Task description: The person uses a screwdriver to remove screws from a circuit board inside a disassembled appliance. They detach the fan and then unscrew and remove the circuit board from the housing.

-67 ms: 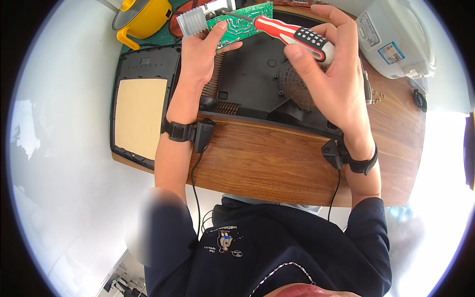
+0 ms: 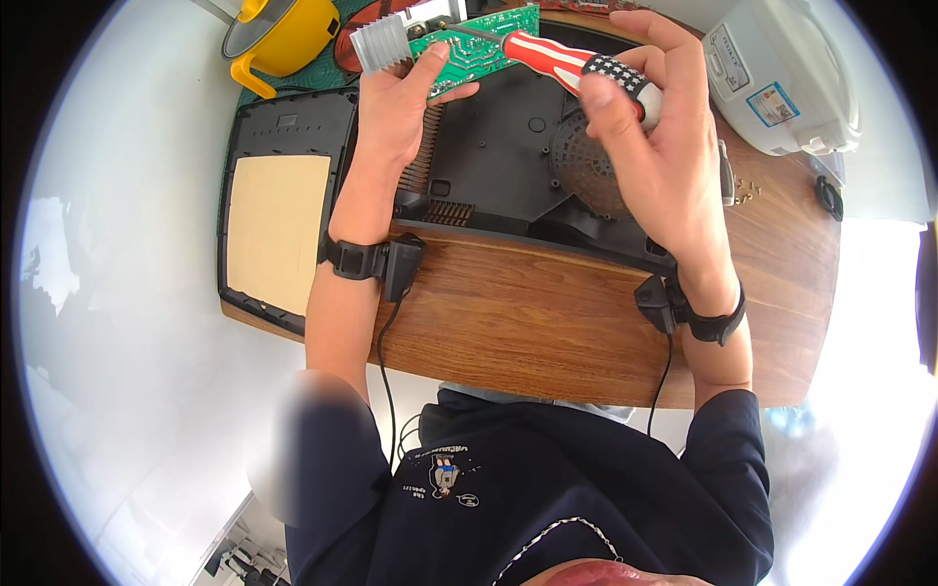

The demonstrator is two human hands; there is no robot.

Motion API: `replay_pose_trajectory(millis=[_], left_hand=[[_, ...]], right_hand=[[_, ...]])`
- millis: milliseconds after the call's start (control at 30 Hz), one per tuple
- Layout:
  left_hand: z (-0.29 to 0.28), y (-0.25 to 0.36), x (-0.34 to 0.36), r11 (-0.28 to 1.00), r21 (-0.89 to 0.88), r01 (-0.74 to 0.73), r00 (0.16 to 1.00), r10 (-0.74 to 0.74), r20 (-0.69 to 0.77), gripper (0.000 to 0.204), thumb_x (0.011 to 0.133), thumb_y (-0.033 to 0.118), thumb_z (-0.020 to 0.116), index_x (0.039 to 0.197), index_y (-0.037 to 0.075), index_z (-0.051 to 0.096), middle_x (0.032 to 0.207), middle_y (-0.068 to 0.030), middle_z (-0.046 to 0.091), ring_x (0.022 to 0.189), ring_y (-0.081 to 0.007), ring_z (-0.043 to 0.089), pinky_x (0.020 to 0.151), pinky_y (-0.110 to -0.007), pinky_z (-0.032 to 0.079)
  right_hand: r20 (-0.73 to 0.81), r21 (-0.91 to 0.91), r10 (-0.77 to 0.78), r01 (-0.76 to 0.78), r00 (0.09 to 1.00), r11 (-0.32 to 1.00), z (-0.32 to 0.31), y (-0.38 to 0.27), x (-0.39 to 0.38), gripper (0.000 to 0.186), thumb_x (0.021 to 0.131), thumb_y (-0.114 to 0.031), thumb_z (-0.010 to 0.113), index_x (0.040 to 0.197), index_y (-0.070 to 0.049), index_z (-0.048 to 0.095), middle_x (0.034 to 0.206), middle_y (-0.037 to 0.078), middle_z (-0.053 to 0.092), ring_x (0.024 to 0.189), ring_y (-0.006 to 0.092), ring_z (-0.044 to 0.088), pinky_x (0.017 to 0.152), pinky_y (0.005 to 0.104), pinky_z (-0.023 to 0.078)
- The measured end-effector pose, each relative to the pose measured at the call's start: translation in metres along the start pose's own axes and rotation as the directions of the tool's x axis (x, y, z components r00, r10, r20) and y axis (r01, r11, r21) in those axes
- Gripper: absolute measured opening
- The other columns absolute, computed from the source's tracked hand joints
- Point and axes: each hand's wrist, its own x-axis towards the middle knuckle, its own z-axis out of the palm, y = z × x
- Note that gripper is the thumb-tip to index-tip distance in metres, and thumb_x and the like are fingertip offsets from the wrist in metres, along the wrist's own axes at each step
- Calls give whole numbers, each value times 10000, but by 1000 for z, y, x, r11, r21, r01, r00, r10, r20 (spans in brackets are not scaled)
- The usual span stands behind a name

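Observation:
My left hand (image 2: 396,112) grips a green circuit board (image 2: 479,59) near its left end, thumb on the soldered face. A finned silver heatsink (image 2: 381,44) stands at that end of the board. In my right hand (image 2: 664,146) is a screwdriver (image 2: 557,61) with a red and white striped handle and a dark, star-patterned end. Its shaft points left to the board's upper edge, beside the heatsink; what its tip touches is too small to tell. Below both hands lies a black plastic housing (image 2: 489,166) with a round, perforated grille (image 2: 586,166).
A black panel with a cream sheet (image 2: 278,230) lies at the left of the wooden table (image 2: 528,313). At the far left stands a yellow pot (image 2: 283,39). A white appliance (image 2: 782,73) stands far right, near several small screws (image 2: 746,190). Cables (image 2: 385,342) hang from both wrist straps.
My right thumb has shifted slightly right and up along the screwdriver's handle. The board and my left hand stay in place.

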Motion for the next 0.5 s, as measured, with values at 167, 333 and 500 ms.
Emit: replay_pose_trajectory(millis=[167,333,500], left_hand=[[0,-1,0,998,55,13,1000,-14,9,365,1025,188,660,1290,-57,608,1195,-140,694,1045,-236,722,862,-450,669],[1,1,-2,998,63,-15,1000,15,3,345,1027,180,656,1282,-50,617,1196,-140,694,1049,-244,723,863,-450,670],[1,0,-1,998,64,-1,1000,0,10,332,1034,169,643,1279,-54,614,1198,-143,692,1054,-252,724,853,-449,675]], right_hand=[[-128,-27,-157,155,979,988,8,16,2,442,867,-24,690,1280,14,537,1001,143,613,932,260,642,850,331,508],[-128,-62,-108,101,986,993,10,3,2,428,917,-156,736,1272,4,557,1098,170,644,1005,275,658,879,340,515],[380,-14,-48,57,924,998,-43,2,11,443,919,-180,741,1280,0,558,1091,163,663,980,261,674,831,342,530]])
